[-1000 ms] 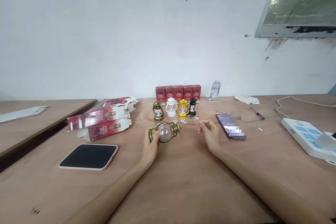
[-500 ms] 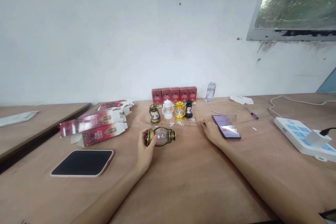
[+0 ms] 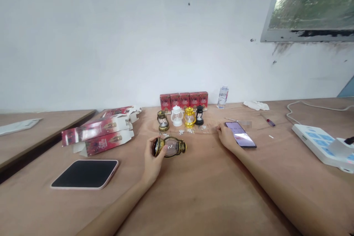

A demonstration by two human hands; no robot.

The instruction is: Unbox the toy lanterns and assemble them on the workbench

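Note:
My left hand point(image 3: 153, 158) grips a small bronze lantern point(image 3: 172, 146) with a clear globe, held on its side just above the wooden table point(image 3: 193, 191). My right hand point(image 3: 227, 136) rests low on the table next to a lit smartphone point(image 3: 241, 135); its fingertips are down by small clear parts point(image 3: 203, 128), and I cannot make out whether it holds any. Behind stand several little lanterns in a row: bronze point(image 3: 162, 121), white point(image 3: 177, 116), gold point(image 3: 189, 117) and black point(image 3: 199, 115).
Several red boxes point(image 3: 184, 100) line the wall. Flattened red cartons point(image 3: 95, 132) lie at the left, a dark tablet point(image 3: 84, 174) in front of them. A water bottle point(image 3: 222, 97), a screwdriver point(image 3: 269, 121), a white cloth point(image 3: 256, 105) and a white power strip point(image 3: 322, 145) are at the right.
My right hand dropped from a raised pinch to the table beside the phone. The lantern in my left hand sank slightly lower. The view shifted a little.

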